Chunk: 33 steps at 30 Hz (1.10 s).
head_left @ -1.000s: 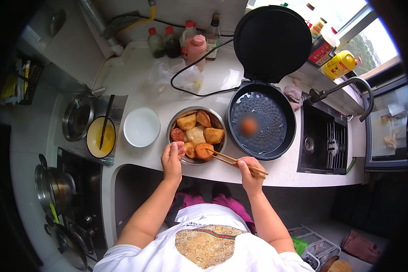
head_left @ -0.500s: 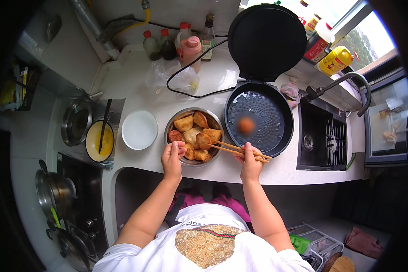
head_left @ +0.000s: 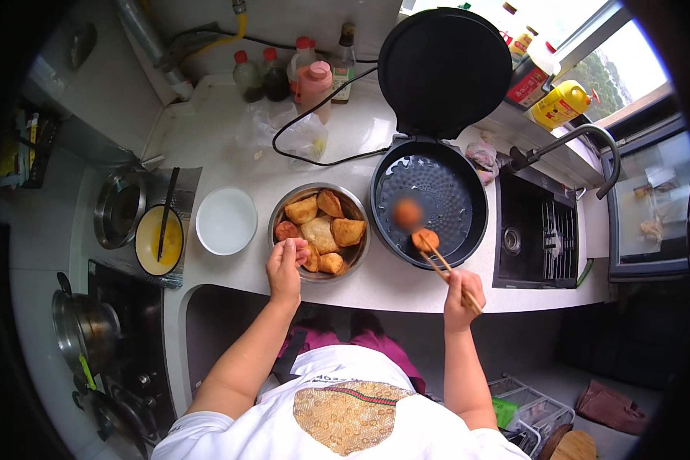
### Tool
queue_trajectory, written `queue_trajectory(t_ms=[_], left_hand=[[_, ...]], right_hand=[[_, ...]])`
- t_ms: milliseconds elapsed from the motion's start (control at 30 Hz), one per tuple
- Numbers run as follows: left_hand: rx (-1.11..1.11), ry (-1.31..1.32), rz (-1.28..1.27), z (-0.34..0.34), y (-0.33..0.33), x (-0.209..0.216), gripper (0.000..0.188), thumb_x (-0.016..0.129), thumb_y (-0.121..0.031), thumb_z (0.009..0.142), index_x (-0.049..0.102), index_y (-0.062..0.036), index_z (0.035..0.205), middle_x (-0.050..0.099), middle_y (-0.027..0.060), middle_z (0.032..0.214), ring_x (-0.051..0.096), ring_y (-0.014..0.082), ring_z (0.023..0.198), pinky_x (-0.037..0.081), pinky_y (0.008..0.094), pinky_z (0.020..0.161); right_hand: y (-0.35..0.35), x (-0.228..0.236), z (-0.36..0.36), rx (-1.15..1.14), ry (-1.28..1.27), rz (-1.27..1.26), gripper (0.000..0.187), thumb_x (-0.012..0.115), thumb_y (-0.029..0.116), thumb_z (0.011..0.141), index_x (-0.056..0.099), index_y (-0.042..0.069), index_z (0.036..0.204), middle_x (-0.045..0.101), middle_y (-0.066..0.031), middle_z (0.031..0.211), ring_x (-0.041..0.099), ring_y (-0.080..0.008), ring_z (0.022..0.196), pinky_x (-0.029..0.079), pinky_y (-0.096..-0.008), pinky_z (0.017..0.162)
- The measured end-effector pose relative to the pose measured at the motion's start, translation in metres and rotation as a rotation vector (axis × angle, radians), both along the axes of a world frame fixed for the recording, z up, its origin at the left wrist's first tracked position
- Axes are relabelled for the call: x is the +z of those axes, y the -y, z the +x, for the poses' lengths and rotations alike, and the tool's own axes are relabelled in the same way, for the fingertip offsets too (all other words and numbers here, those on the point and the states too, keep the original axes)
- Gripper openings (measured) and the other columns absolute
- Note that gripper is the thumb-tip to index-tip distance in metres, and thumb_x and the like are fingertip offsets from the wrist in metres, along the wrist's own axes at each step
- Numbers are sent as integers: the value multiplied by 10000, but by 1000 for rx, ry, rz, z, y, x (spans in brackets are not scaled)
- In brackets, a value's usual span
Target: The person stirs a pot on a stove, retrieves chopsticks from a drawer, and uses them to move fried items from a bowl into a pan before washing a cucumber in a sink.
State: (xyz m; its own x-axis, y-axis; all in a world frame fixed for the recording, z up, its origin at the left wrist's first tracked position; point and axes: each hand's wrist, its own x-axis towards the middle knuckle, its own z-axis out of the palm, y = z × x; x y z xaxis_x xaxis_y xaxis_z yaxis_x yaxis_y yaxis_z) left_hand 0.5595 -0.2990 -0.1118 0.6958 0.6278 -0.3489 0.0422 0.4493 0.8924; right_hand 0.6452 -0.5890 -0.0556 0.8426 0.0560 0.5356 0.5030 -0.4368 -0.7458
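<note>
My right hand (head_left: 464, 297) is closed around wooden chopsticks (head_left: 441, 264). Their tips meet an orange-brown fried piece (head_left: 425, 240) over the near part of a round black electric pan (head_left: 481, 222), whose lid (head_left: 446, 73) stands raised. Beside that piece is a round brown thing (head_left: 408, 214), too blurred to name. Oil seems to shine on the pan's dimpled floor. My left hand (head_left: 286, 268) is at the near left rim of a metal bowl (head_left: 366, 249), fingers curled together over it; what they grip, if anything, is hidden. Several golden fried pieces (head_left: 320, 234) fill the bowl.
Left of the metal bowl stand a white bowl (head_left: 227, 221) and a bowl of yellow liquid (head_left: 159, 239) with dark chopsticks. Behind are a plastic bag (head_left: 284, 134), a black cord (head_left: 284, 149) and several bottles (head_left: 274, 74). A black sink (head_left: 533, 238) lies to the right.
My right hand and the chopsticks have moved right, carrying a fried piece from the metal bowl to the pan. My left hand stays at the bowl. The view has shifted slightly.
</note>
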Motion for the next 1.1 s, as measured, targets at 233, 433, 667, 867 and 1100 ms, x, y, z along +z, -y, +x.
queue_trajectory(t_ms=[233, 433, 667, 867, 1100], left_hand=[[80, -12, 12, -2, -15, 0, 282, 434, -269, 967, 571, -22, 966, 608, 57, 899, 575, 119, 778, 465, 249, 738], [148, -34, 38, -15, -30, 4, 297, 437, -283, 963, 564, -15, 972, 613, 72, 916, 575, 124, 787, 466, 258, 755], [192, -98, 50, -27, -27, -8, 286, 450, -282, 959, 562, -24, 1007, 599, 58, 999, 556, 115, 855, 450, 256, 757], [157, -103, 95, -27, -23, -9, 301, 438, -294, 961, 545, -22, 1033, 577, 61, 1004, 551, 126, 892, 442, 263, 780], [140, -107, 107, -26, -26, -8, 288, 435, -289, 963, 552, -30, 1012, 589, 51, 999, 545, 112, 877, 438, 253, 772]], right_hand=[[-30, 13, -24, 0, -152, 199, 105, 579, -13, 836, 625, -36, 745, 620, -124, 744, 586, -188, 668, 474, -274, 606], [-72, -5, -24, 219, -456, 291, 90, 596, 25, 844, 612, -20, 768, 610, -86, 746, 581, -132, 652, 477, -233, 587], [-138, -30, -10, 241, -772, 616, 120, 606, 96, 865, 601, -19, 831, 607, -75, 783, 605, -122, 649, 522, -233, 584], [-177, -31, -32, 503, -77, 61, 60, 667, 43, 774, 647, 38, 830, 606, -96, 795, 611, -232, 685, 488, -302, 603], [-172, -35, -48, 432, -84, 58, 103, 705, 57, 752, 661, 34, 843, 622, -106, 824, 619, -218, 717, 490, -288, 635]])
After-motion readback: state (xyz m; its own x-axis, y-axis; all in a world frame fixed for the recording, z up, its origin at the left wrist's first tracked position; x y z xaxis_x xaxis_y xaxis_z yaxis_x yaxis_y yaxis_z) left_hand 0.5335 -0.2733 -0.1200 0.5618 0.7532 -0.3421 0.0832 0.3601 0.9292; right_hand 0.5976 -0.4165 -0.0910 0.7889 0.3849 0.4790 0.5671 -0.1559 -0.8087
